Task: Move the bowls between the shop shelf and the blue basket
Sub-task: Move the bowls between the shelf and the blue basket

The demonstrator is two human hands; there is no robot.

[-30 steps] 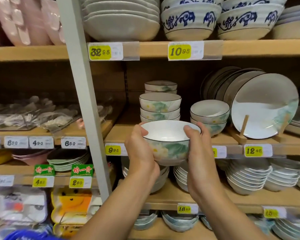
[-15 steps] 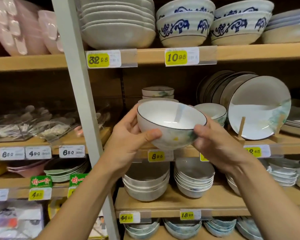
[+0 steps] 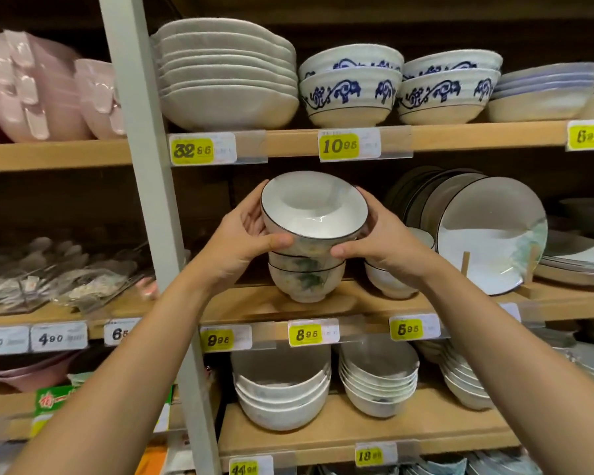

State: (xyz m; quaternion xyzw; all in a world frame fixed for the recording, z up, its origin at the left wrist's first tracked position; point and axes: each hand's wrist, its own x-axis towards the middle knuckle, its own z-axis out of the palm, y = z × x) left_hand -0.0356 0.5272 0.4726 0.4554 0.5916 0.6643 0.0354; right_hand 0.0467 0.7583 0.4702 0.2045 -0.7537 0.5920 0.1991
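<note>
Left hand (image 3: 240, 241), right hand (image 3: 381, 241) grip round glossy bowl (image 3: 314, 207) atop 2-bowl stack (image 3: 306, 279).

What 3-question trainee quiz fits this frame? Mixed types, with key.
1. True or false: the left hand alone holds the bowl.
2. The bowl's opening faces: A) tilted toward the viewer B) straight down C) the back of the shelf.
3. Fill in: the yellow tag under the stack reads ___.

Key:
1. False. The right hand grips it too, one hand on each side.
2. A.
3. 8.95.
</note>
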